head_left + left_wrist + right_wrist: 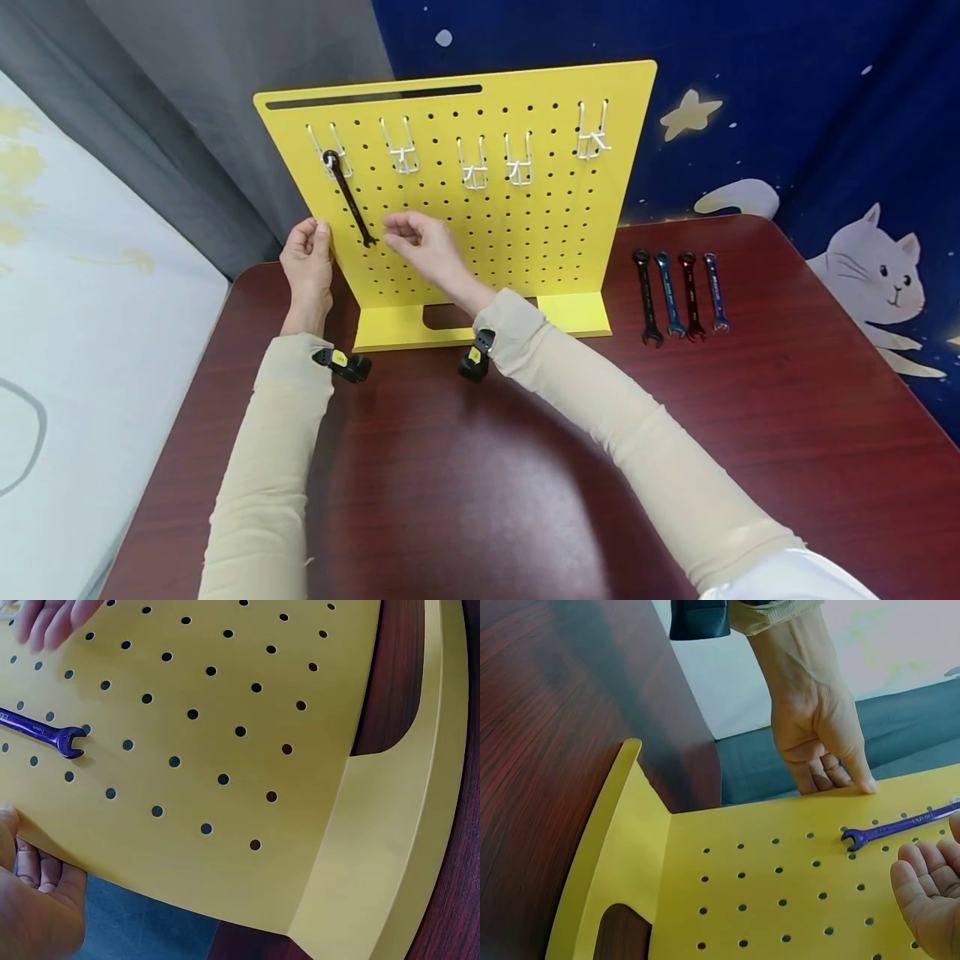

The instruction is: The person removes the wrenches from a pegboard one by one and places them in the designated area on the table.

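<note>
Wrench (349,200), dark-handled and purple in the wrist views, hangs by its ring end from the far-left hook (330,152) of the yellow pegboard (525,217), open end down and angled a little right. Right hand (420,242) hovers just right of the wrench's lower end, fingers loosely curled, holding nothing and apart from the tool. Left hand (307,258) grips the board's left edge, thumb on the front face, fingers wrapped behind. Four more white hooks (474,171) along the top rows carry nothing. Four other wrenches (681,293) lie side by side on the dark red table (525,467), to the right of the board's foot, well apart from both hands. Judgement: one tool of five is hung, four remain on the table, and four hooks wait for them, so the work looks to be at an early stage. A blue cloth with stars and a cat (877,275) stands behind the table on the right.
</note>
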`<state>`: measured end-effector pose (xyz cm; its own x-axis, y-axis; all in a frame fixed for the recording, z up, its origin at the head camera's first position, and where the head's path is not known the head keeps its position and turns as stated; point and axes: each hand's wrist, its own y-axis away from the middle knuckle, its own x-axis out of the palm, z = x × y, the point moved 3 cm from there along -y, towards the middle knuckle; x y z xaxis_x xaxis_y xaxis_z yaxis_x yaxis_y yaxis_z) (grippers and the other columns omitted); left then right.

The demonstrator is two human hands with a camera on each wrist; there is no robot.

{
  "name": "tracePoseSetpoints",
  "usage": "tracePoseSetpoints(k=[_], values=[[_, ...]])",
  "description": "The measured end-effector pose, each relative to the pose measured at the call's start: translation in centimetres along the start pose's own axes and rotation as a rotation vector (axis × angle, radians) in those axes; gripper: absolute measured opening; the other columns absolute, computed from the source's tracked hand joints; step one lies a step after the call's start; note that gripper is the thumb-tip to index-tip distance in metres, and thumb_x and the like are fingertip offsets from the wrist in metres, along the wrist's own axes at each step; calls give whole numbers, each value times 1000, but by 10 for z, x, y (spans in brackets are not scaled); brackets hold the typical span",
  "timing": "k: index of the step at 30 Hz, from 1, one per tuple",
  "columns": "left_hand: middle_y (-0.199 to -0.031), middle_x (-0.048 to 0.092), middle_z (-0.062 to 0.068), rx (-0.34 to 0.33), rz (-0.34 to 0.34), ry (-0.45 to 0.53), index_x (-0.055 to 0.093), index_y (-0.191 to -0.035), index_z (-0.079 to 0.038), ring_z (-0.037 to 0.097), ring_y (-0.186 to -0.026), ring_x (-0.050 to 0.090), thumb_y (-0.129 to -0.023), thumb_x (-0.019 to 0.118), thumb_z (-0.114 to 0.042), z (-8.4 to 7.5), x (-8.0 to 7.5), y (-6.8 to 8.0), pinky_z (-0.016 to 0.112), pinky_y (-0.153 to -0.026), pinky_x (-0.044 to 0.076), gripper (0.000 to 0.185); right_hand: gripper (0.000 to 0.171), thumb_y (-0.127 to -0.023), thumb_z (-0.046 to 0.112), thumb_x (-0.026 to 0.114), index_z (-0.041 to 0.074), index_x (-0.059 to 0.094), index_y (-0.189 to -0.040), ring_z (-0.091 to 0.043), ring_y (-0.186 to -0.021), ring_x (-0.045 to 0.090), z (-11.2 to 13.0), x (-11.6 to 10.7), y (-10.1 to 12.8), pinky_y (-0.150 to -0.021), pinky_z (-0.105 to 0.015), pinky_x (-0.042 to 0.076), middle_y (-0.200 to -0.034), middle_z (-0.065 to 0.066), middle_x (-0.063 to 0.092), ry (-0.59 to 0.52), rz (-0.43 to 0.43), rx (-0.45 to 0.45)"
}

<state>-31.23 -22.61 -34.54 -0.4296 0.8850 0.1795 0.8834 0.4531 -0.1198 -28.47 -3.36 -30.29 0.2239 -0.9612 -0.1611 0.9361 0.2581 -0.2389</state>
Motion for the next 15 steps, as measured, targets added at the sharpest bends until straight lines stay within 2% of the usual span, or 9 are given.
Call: tracePoseSetpoints(k=[7, 15], values=[[-80, 56, -5, 2, 0, 2, 63, -98, -15, 8, -72, 48, -89, 64, -23, -1, 0, 0, 21, -66, 39, 13, 36, -91, 9, 62, 3, 55, -125, -14, -106, 59, 4, 10, -9, -86, -13, 44, -120, -10, 62, 7, 28, 1], [-83, 58, -5, -4, 5, 2, 62, -98, -16, 8, -73, 50, -89, 64, -23, -1, 0, 0, 22, -68, 39, 12, 40, -92, 10, 60, 5, 51, -131, -15, -114, 56, 4, 15, -17, -91, -13, 42, -128, -9, 57, -14, 61, 31]])
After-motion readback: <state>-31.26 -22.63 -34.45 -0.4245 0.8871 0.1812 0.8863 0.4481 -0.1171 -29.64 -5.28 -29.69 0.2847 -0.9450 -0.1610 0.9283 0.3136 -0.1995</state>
